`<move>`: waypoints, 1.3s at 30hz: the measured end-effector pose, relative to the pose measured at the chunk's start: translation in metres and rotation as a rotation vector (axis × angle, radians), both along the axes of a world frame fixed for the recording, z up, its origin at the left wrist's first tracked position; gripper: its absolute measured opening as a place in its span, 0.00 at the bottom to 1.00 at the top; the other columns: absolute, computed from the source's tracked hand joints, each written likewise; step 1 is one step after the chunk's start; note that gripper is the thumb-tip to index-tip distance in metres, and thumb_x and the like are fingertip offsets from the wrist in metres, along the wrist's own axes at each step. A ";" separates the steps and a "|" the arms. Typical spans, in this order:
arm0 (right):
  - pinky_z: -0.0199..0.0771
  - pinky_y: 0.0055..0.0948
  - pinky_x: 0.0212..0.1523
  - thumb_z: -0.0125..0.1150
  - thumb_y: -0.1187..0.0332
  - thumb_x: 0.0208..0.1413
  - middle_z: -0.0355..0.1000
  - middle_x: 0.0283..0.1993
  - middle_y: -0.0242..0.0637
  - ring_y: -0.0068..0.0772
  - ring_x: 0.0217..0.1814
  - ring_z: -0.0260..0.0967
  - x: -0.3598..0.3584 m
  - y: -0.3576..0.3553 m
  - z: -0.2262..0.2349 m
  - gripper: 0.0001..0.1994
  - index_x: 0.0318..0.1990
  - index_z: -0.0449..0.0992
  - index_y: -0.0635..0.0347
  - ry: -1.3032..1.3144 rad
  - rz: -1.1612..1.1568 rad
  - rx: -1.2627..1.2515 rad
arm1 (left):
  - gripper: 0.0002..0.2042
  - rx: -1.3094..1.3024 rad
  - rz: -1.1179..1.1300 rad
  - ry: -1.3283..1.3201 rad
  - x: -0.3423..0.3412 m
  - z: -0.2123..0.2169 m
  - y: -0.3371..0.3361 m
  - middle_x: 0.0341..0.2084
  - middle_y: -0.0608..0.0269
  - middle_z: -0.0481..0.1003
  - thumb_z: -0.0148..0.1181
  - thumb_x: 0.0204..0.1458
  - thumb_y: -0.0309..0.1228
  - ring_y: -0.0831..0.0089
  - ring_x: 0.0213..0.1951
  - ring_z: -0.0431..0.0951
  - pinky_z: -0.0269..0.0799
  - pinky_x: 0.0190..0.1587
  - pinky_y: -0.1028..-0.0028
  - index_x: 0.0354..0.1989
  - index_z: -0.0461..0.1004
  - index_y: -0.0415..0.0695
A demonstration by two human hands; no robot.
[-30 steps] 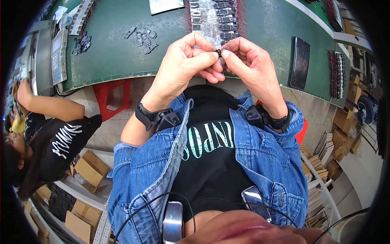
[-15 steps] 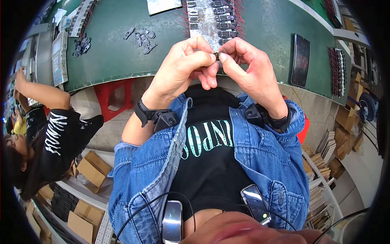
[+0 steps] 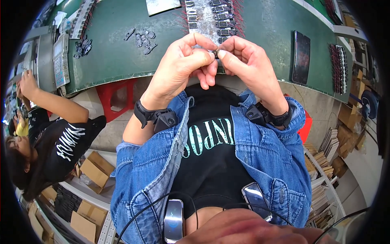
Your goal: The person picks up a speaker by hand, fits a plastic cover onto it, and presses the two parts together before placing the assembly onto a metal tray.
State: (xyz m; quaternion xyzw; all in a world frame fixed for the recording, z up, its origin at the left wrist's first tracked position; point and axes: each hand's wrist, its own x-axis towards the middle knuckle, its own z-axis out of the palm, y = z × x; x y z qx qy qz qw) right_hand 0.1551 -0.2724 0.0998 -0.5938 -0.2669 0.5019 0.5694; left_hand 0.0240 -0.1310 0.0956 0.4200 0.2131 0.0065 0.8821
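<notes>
Between my two hands, just above the near edge of the table, is a small black part (image 3: 216, 54); the fingers hide most of it. My left hand (image 3: 183, 61) is closed, pinching the part's left side between thumb and forefinger. Thumb and fingers of my right hand (image 3: 250, 63) are pressed on its right side. Right behind the hands lies a metal strip (image 3: 208, 26) bearing two rows of black parts (image 3: 224, 24) with thin red wires. Several similar loose black pieces (image 3: 143, 39) are scattered on the green table (image 3: 118, 57), left of my hands.
To the right lie a black phone-like slab (image 3: 300, 59) and another wired strip (image 3: 338, 69). A pale keypad device (image 3: 61, 61) and a small black pile (image 3: 83, 46) are at left. A co-worker (image 3: 61, 134) sits at left, near a red stool (image 3: 115, 99). Cardboard boxes (image 3: 96, 168) fill shelves behind.
My hands stay almost in place, with only slight finger movement around the black part. The co-worker at left has leaned a little to the right, the forearm now lower.
</notes>
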 end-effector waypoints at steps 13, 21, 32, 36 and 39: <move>0.66 0.16 0.33 0.60 0.70 0.60 0.71 0.32 0.27 0.15 0.29 0.65 0.001 0.017 0.005 0.07 0.42 0.72 0.62 0.157 -0.008 0.006 | 0.08 0.388 0.164 0.050 -0.001 0.008 0.001 0.24 0.63 0.77 0.58 0.54 0.25 0.85 0.19 0.72 0.66 0.20 0.84 0.39 0.67 0.38; 0.67 0.15 0.32 0.61 0.70 0.60 0.72 0.32 0.29 0.15 0.29 0.66 0.002 0.015 0.005 0.07 0.41 0.72 0.62 0.190 -0.001 0.031 | 0.07 0.416 0.183 0.019 -0.002 0.015 -0.002 0.25 0.63 0.77 0.57 0.55 0.23 0.86 0.23 0.72 0.68 0.23 0.84 0.39 0.67 0.37; 0.67 0.16 0.33 0.58 0.71 0.60 0.71 0.32 0.29 0.16 0.30 0.66 -0.004 0.015 0.006 0.06 0.42 0.71 0.62 0.139 -0.050 0.031 | 0.06 0.477 0.177 0.025 -0.003 0.016 -0.005 0.27 0.62 0.77 0.57 0.56 0.23 0.86 0.25 0.73 0.69 0.25 0.84 0.39 0.67 0.37; 0.66 0.17 0.33 0.57 0.71 0.60 0.70 0.31 0.29 0.16 0.29 0.66 -0.005 0.016 0.009 0.06 0.41 0.71 0.62 0.139 -0.061 0.031 | 0.06 0.537 0.187 -0.013 -0.003 0.014 -0.008 0.28 0.62 0.78 0.57 0.56 0.23 0.86 0.25 0.73 0.69 0.25 0.84 0.39 0.67 0.37; 0.65 0.17 0.32 0.57 0.71 0.60 0.70 0.31 0.29 0.16 0.29 0.65 -0.005 0.015 0.010 0.06 0.41 0.71 0.62 0.132 -0.068 0.018 | 0.06 0.587 0.194 -0.036 -0.003 0.012 -0.010 0.28 0.62 0.78 0.57 0.56 0.23 0.86 0.25 0.73 0.69 0.25 0.84 0.40 0.67 0.37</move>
